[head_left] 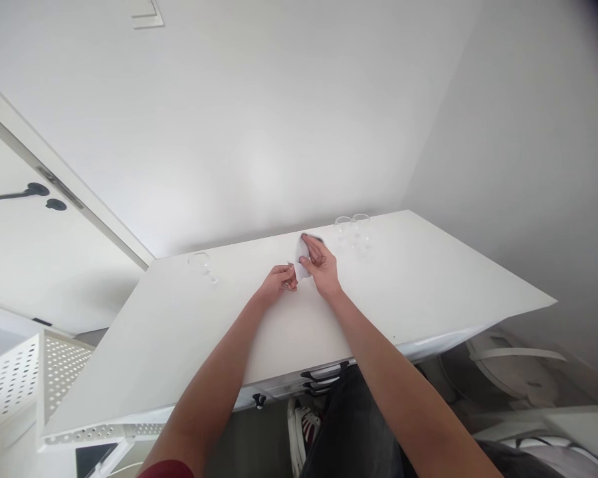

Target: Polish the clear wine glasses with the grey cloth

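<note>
Over the middle of the white cabinet top, my two hands work close together. My right hand is closed on a thin white wipe, cloth or paper, with its thumb in front and its fingers behind. Just to the left, the fingers of my left hand are curled in a pinch at the wipe's edge. A clear glint shows at these fingertips and looks like part of a stemmed glass; the rest is hidden. Two clear stemmed glasses, one a wine glass, stand near the back edge to the right.
Another clear glass is at the back left of the top. A white wall rises behind. At left are a door with a black handle and a perforated white rack. Black drawer handles sit below the front edge.
</note>
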`<action>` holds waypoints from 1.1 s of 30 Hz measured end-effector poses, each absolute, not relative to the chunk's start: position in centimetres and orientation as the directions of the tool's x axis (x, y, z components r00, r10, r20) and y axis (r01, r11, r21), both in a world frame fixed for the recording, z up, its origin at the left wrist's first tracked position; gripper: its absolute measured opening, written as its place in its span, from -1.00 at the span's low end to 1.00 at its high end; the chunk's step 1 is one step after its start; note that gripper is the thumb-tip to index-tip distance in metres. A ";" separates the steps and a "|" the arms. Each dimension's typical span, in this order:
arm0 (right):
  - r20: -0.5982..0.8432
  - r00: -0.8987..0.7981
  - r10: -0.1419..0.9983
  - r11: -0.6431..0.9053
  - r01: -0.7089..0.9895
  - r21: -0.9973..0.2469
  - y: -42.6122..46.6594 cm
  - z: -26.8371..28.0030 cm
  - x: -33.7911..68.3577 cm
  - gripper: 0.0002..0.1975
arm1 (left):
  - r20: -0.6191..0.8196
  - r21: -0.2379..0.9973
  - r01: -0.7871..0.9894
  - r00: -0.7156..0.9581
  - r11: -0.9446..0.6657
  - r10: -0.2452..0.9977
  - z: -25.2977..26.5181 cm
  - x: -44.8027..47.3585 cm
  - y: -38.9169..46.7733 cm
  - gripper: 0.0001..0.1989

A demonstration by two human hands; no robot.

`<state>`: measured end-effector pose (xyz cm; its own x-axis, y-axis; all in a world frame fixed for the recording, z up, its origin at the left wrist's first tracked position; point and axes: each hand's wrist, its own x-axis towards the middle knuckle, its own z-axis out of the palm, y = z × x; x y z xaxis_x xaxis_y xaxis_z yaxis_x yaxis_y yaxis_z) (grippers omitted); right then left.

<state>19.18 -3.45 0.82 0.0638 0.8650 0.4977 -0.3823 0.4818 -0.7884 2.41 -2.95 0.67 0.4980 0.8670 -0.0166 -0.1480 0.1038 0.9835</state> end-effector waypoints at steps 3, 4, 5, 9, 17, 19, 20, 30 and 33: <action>0.520 0.075 0.851 0.514 -0.326 -0.793 -3.4 0.9 19.2 -0.47 | -0.020 0.991 -0.096 0.563 0.090 0.826 0.6 2.3 -3.2 -0.68; 0.502 0.067 0.862 0.496 -0.312 -0.810 -3.4 0.9 19.3 -0.49 | -0.018 0.993 -0.086 0.586 0.084 0.810 0.6 2.3 -3.2 -0.71; 0.466 0.049 0.884 0.456 -0.312 -0.833 -3.5 0.9 19.4 -0.49 | -0.018 0.994 -0.074 0.611 0.079 0.792 0.6 2.2 -3.3 -0.74; 0.279 -0.165 0.946 0.182 -0.442 -0.878 -3.8 0.8 20.1 -0.47 | -0.061 0.997 0.004 0.707 0.081 0.705 0.4 1.8 -3.4 -0.78; 0.296 -0.065 0.953 0.252 -0.373 -0.893 -3.9 1.0 20.0 -0.54 | -0.032 0.998 0.065 0.603 -0.010 0.797 0.5 2.3 -3.4 -0.87; 0.395 0.118 0.911 0.411 -0.164 -0.897 -4.0 1.1 19.6 -0.67 | -0.002 0.995 0.084 0.557 -0.054 0.831 0.5 2.6 -3.4 -0.88; 0.457 0.160 0.875 0.470 -0.059 -0.881 -4.0 1.2 19.5 -0.74 | 0.004 0.992 0.100 0.559 -0.072 0.829 0.5 2.7 -3.5 -0.88; 0.039 0.279 0.960 0.189 -0.538 -0.822 -2.9 0.9 19.1 -0.55 | -0.010 0.986 0.136 0.633 -0.099 0.774 0.7 2.9 -3.7 -0.65; -0.056 0.075 0.996 0.009 -0.672 -0.740 -3.1 1.0 18.4 -0.40 | 0.043 0.990 0.078 0.642 -0.120 0.766 0.7 2.9 -3.6 -0.58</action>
